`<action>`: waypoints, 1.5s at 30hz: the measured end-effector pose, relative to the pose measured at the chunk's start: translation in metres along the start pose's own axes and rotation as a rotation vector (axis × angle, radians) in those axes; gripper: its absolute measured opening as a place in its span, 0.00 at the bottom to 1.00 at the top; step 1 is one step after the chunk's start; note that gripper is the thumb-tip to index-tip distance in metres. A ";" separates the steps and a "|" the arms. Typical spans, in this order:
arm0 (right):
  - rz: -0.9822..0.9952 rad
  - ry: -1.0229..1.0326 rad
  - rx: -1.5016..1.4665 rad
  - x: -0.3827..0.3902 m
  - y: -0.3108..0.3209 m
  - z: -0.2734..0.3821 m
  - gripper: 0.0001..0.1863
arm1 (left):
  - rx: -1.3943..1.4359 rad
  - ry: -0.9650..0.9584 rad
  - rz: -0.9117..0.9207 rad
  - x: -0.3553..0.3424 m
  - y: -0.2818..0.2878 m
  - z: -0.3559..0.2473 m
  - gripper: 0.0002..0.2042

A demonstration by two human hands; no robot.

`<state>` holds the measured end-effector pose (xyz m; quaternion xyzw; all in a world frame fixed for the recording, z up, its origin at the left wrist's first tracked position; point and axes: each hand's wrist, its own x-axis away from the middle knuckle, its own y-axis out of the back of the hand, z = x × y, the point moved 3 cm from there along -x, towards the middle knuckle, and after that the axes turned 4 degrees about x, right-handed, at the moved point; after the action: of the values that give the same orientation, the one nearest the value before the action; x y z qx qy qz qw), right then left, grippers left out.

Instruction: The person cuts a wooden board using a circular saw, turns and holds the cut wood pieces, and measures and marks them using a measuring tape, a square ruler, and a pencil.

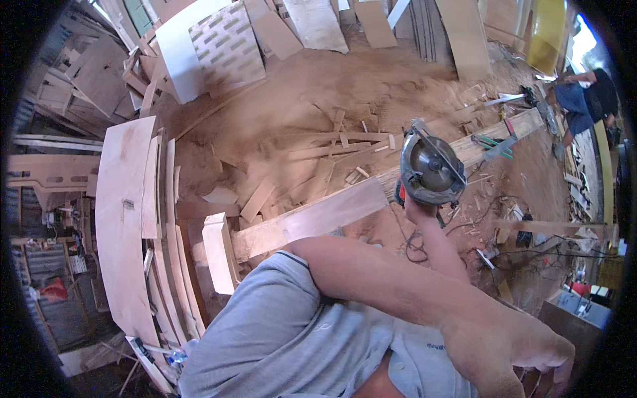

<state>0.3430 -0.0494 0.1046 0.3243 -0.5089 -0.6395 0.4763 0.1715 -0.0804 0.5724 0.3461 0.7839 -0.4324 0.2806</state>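
Observation:
My right hand (421, 209) is shut on the handle of a circular saw (431, 162), held above a long wooden beam. The saw's round blade and guard face up toward me, and a bit of its red and black body shows beside the hand. My left arm crosses in front of my grey shirt. My left hand (511, 345) is raised close at the lower right, fingers bent and apart, partly cut off by the dark rim. On the beam (464, 149) lies a pale flat board (337, 209); a thick wood block (220, 253) stands at its near left end.
Tools with green and red grips (497, 146) lie farther along the beam. Offcuts (257, 199) and sawdust cover the ground. A cable (417, 249) curls below the saw. Boards (126, 232) lean at left, panels (229, 46) at the back. Another person (587, 99) is at far right.

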 end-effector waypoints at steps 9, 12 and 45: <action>-0.049 -0.179 -0.131 -0.003 0.007 0.017 0.34 | -0.090 -0.034 -0.073 -0.006 0.004 -0.019 0.43; -0.038 -0.074 -0.132 -0.006 0.001 0.013 0.34 | -0.005 -0.016 0.031 -0.004 -0.002 -0.013 0.46; -0.055 -0.162 -0.069 -0.001 -0.033 -0.007 0.31 | -0.368 -0.031 -0.293 0.024 0.033 0.020 0.33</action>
<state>0.3409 -0.0499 0.0713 0.2686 -0.5145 -0.6936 0.4268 0.1858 -0.0778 0.5294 0.1651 0.8870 -0.3234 0.2853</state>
